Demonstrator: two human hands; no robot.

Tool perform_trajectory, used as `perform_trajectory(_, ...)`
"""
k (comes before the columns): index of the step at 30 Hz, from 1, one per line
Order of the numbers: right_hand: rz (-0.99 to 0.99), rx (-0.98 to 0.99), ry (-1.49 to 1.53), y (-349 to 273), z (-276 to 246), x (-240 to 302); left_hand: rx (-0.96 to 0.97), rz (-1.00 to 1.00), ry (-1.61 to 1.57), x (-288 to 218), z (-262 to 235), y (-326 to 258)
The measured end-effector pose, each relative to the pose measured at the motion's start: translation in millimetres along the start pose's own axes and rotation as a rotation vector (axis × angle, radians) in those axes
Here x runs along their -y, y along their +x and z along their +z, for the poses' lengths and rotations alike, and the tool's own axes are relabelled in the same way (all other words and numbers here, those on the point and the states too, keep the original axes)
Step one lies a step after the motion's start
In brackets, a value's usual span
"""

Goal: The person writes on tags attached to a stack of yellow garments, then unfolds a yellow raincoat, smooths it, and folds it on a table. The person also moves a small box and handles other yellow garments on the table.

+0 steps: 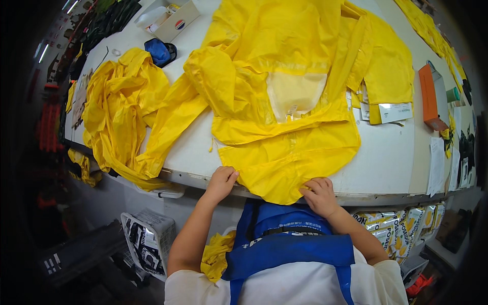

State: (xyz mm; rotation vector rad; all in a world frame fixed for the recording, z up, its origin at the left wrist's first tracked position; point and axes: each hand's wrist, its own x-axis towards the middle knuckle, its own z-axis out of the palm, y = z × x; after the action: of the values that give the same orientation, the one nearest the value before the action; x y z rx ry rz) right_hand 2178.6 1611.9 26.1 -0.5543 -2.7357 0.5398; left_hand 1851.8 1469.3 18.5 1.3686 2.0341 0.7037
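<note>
A yellow raincoat (300,46) lies spread over the white table, its rounded hood or flap (290,168) reaching the near edge. A pale see-through panel (295,94) is set into its middle. My left hand (222,183) pinches the left edge of that lower part, thumb and fingers closed together. On the right, my right hand (320,195) grips the near edge with curled fingers. A crumpled yellow garment (127,107) lies at the left and hangs over the table edge; a sleeve-like strip joins up against the raincoat.
At the far left stand a white box (175,23) and a blue pouch (160,52). An orange box (432,99) and paper sheets (436,165) are at the right. Below the table are a white basket (147,239) and printed packages (401,229).
</note>
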Motion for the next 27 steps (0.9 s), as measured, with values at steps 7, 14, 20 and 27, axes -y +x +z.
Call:
perform_trajectory(7,-0.147,0.575,0.075,7.3,-77.2,-23.6,-0.168,-0.046,0.232,1.5,-3.2,-23.2)
perform_trajectory(14,0.075,0.301,-0.024,35.6,4.1,23.4,-0.586,-0.68,-1.071,-37.4,62.1,-38.5)
perform_trajectory(20,0.054,0.353,0.023,29.1,9.9,17.1,-0.25,-0.132,-0.874,-103.4,59.0,-9.3)
perform_trajectory(27,0.759,-0.354,-0.074,-8.2,-1.7,-57.2,0.279,0.167,-0.075,-120.9,103.8,47.8)
